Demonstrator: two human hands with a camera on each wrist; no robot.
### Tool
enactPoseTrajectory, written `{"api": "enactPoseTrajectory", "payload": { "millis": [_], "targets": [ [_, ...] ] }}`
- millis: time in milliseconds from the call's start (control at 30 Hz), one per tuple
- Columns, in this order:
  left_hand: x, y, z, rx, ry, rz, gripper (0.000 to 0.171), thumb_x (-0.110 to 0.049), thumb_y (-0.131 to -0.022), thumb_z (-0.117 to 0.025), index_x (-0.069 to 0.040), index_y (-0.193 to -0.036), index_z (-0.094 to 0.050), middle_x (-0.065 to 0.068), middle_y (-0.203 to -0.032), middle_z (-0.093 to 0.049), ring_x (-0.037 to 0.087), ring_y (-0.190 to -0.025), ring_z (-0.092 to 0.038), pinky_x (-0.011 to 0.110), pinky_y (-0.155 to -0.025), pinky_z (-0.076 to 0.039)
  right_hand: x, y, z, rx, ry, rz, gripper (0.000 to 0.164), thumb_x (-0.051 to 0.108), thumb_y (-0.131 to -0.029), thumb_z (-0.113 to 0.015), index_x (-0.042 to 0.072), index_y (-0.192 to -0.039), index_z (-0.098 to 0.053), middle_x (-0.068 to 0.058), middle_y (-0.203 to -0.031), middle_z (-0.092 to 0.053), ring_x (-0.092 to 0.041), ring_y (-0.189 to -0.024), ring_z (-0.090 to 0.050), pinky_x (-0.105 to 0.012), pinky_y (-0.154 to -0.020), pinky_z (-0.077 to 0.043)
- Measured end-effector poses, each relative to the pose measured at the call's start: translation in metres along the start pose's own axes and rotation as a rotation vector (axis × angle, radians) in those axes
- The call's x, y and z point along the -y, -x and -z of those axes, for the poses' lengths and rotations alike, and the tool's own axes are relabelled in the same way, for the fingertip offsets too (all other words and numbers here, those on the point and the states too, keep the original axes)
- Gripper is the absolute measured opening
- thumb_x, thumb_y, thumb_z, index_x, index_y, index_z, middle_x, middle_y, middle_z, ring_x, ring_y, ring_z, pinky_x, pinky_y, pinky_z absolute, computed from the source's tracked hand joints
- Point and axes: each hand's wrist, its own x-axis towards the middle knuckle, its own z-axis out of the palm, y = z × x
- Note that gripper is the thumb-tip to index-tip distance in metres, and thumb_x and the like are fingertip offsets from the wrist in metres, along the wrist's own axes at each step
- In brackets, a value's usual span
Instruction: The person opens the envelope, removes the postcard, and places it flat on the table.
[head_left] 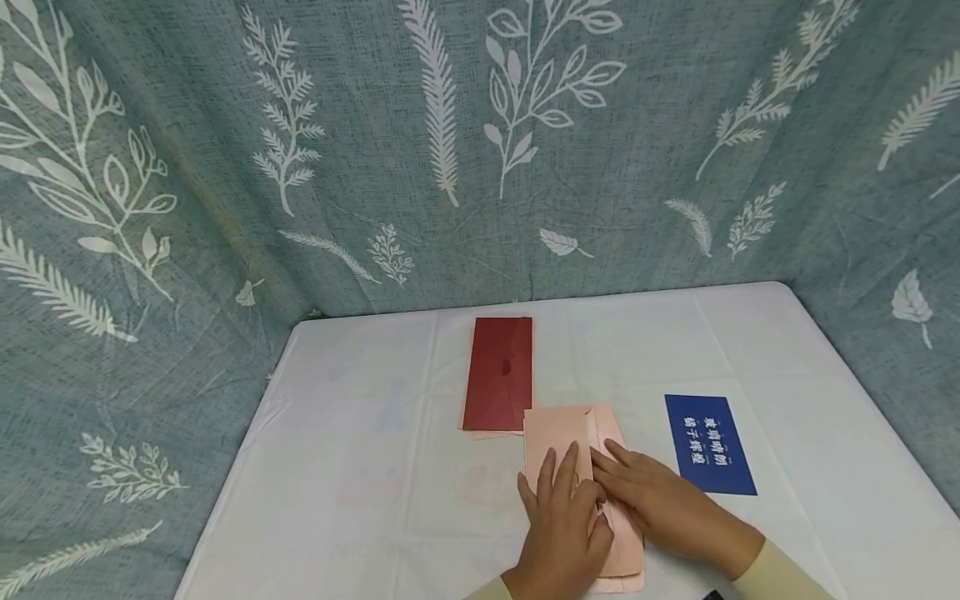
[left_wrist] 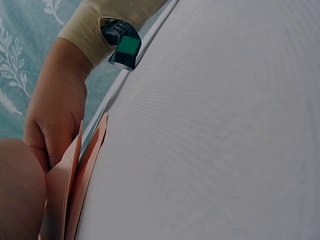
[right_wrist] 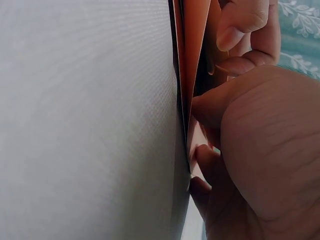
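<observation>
On the white table [head_left: 352, 375], a pink envelope [head_left: 553, 425]

The left hand [head_left: 558, 533] lies on the pink envelope with its fingers spread. The right hand [head_left: 671, 504] touches its right side, fingers out straight. A red envelope [head_left: 498, 375] lies just past it, and a blue card [head_left: 708, 446] lies to the right.

1) Shows a long, plain peach envelope [head_left: 551, 425] on top
2) Lies on the white table [head_left: 300, 533], short end toward the near edge
3) Overlaps paler pink paper [head_left: 609, 422], round-cornered, jutting out at right and near end
4) Gapes between layers at the sides
</observation>
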Motion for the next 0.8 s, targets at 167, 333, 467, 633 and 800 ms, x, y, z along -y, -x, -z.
{"api": "enactPoseTrajectory", "payload": {
  "millis": [167,333,467,633,800],
  "targets": [
    [-0.0008,-0.0007,0.0026,0.006,-0.007,0.003,0.009,-0.016,-0.095,-0.060,-0.018,-0.103,-0.063,0.022,-0.170,-0.037,0.053,-0.154,-0.029,0.095,-0.099,-0.016,0.0010,-0.0017,0.0010,0.019,0.006,-0.006,0.054,0.017,-0.106,-0.071,0.015,-0.159,-0.059,-0.003,-0.163,-0.053,-0.036,-0.152,-0.044,-0.058,-0.113,-0.044],
    [-0.0013,-0.0016,0.0047,0.020,-0.002,0.006,0.009,-0.016,-0.096,-0.060,-0.018,-0.104,-0.063,0.022,-0.170,-0.037,0.053,-0.154,-0.028,0.095,-0.099,-0.016,0.0021,-0.0013,0.0024,0.020,0.002,-0.008,0.053,0.016,-0.106,-0.070,0.015,-0.158,-0.060,-0.003,-0.163,-0.054,-0.035,-0.152,-0.044,-0.058,-0.114,-0.044],
    [-0.0009,-0.0019,0.0044,0.024,0.002,0.008,0.009,-0.016,-0.096,-0.059,-0.018,-0.104,-0.062,0.022,-0.170,-0.036,0.053,-0.154,-0.028,0.095,-0.099,-0.015,0.0020,-0.0003,0.0022,0.011,0.010,0.002,0.052,0.015,-0.106,-0.070,0.015,-0.158,-0.061,-0.003,-0.163,-0.054,-0.035,-0.152,-0.044,-0.058,-0.113,-0.044],
    [-0.0001,-0.0021,0.0034,0.020,-0.002,0.007,0.009,-0.016,-0.096,-0.060,-0.018,-0.104,-0.063,0.022,-0.170,-0.037,0.053,-0.154,-0.029,0.095,-0.098,-0.016,0.0021,0.0002,0.0023,0.002,0.012,0.007,0.050,0.016,-0.107,-0.069,0.015,-0.157,-0.062,-0.003,-0.162,-0.054,-0.035,-0.152,-0.045,-0.058,-0.114,-0.044],
    [0.0005,-0.0030,0.0028,0.026,-0.002,0.012,0.009,-0.017,-0.096,-0.059,-0.018,-0.104,-0.063,0.022,-0.170,-0.037,0.052,-0.154,-0.029,0.095,-0.098,-0.016,0.0025,-0.0002,0.0022,0.008,0.000,-0.012,0.050,0.021,-0.109,-0.067,0.017,-0.158,-0.061,-0.001,-0.164,-0.052,-0.035,-0.152,-0.044,-0.059,-0.113,-0.044]
  ]
}}
